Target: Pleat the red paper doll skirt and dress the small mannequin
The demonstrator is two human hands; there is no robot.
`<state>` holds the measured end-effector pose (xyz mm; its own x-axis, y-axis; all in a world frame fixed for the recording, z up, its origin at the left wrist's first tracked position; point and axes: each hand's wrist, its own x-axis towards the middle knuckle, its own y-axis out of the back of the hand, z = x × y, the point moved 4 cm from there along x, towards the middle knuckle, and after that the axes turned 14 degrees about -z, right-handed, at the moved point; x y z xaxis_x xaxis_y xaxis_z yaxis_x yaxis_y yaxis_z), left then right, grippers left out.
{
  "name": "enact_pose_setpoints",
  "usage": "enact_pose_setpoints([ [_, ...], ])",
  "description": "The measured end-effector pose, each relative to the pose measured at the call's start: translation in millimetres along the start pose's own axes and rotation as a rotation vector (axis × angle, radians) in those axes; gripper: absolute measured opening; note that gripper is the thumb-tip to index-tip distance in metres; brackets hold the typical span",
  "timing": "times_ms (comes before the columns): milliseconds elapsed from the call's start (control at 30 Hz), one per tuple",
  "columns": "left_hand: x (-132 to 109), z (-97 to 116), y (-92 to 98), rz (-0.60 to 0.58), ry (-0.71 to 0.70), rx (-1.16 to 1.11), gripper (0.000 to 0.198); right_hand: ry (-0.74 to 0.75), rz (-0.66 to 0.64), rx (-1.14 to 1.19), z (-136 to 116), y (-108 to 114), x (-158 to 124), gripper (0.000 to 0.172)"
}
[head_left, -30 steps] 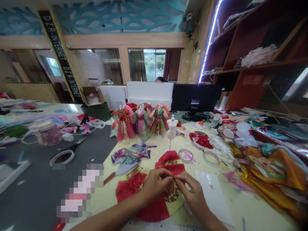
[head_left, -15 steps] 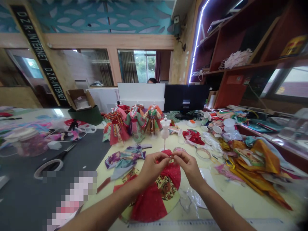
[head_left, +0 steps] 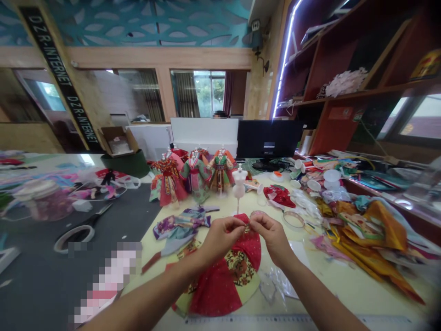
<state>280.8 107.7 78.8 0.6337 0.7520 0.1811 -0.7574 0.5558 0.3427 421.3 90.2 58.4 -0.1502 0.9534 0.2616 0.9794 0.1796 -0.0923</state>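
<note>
My left hand [head_left: 223, 234] and my right hand [head_left: 270, 234] meet fingertip to fingertip, both closed in a pinch. Between them shows a small gold-coloured piece [head_left: 247, 227], too small to name. Under the hands a red doll dress [head_left: 215, 292] lies spread on the table, with black-and-gold patterned panels and pale green parts; the left forearm hides some of it. Just beyond the hands stands a small white dress form [head_left: 239, 180], bare. To the left lies a purple and grey doll garment [head_left: 184, 223].
Several dressed doll forms [head_left: 196, 177] stand at the back, before a black monitor [head_left: 268, 140]. Scissors [head_left: 93, 217] and a tape roll [head_left: 75, 238] lie left on a dark mat. Mustard fabric [head_left: 372, 248] is heaped right. A clear ruler [head_left: 275, 319] runs along the front.
The view has shifted slightly. The gold-coloured piece between my fingertips shows more plainly, and the fingertips are a little farther apart. Both hands keep their pinch above the red dress.
</note>
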Motion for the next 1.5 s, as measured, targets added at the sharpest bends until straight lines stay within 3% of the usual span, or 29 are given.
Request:
enact_pose_setpoints([
  [167, 3, -13, -0.5, -0.004, 0.047, -0.174, 0.017, 0.05, 0.053, -0.082, -3, 2, -1, 0.021],
  [400, 3, -10, 3.1, 0.019, 0.086, -0.243, 0.022, 0.005, 0.057, -0.068, 1, 5, -2, 0.024],
  [667, 0, -11, -0.8, -0.044, 0.038, -0.32, 0.019, -0.163, -0.162, 0.182, 14, -8, -1, 0.025],
  [833, -1, -15, -1.1, -0.054, 0.062, -0.307, 0.018, -0.193, -0.177, 0.239, 14, -9, 0, 0.023],
  [1067, 1, -19, 2.7, -0.007, 0.1, -0.287, 0.018, -0.095, -0.059, 0.077, 7, -1, -1, 0.019],
  [1233, 3, -20, 1.2, 0.006, 0.201, -0.472, 0.023, 0.011, -0.019, -0.211, -5, -3, -2, 0.019],
  [1367, 3, -24, -1.3, -0.002, 0.263, -0.584, 0.034, 0.038, -0.009, -0.3, -8, -6, -2, 0.02],
  [1500, 1, -25, -2.5, -0.03, 0.238, -0.608, 0.046, 0.055, -0.011, -0.321, -9, -7, -3, 0.02],
])
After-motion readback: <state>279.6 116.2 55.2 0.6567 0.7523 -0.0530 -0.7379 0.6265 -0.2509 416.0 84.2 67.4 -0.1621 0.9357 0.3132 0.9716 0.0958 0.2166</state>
